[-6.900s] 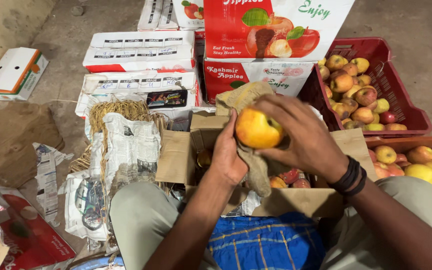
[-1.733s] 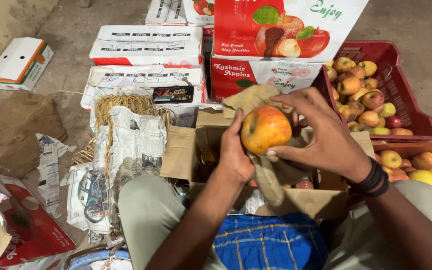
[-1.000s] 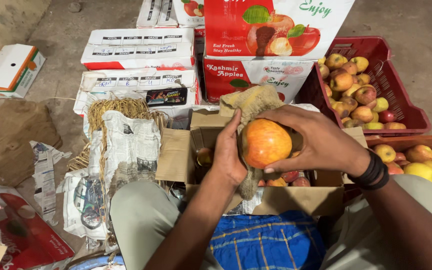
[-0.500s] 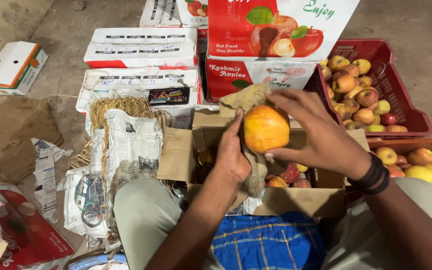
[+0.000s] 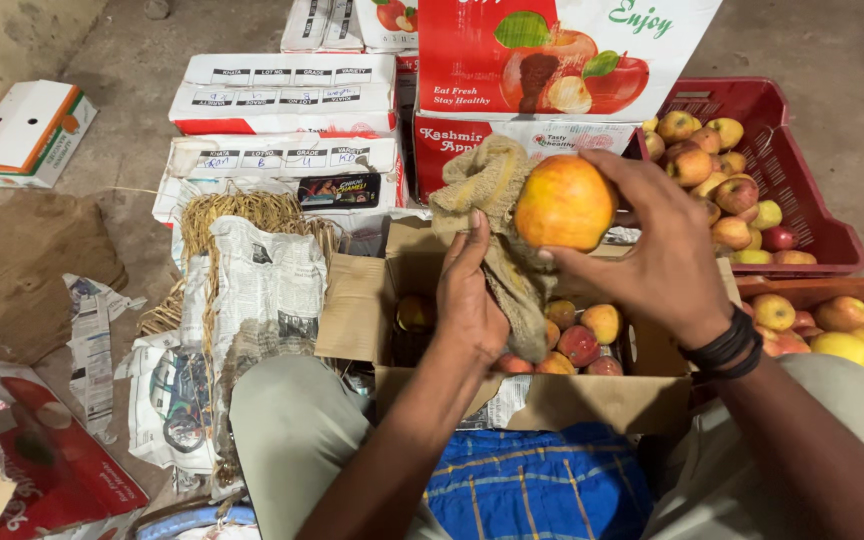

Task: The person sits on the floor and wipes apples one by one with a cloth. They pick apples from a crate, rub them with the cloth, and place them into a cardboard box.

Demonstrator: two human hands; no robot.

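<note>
Round orange-red apple [image 5: 564, 203] is gripped by right hand [image 5: 652, 250] fingertips; frayed tan cloth [image 5: 500, 220] is clasped against it by left hand [image 5: 470, 295]. Below lies an open cardboard box [image 5: 552, 400]. Apple likely firm, smooth, bruisable; best held around its middle

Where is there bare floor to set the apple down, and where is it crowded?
Free: concrete between the small white box and the stacked cartons, and beyond the red crate. Crowded: the open cardboard box, and newspaper and straw beside it.
</note>
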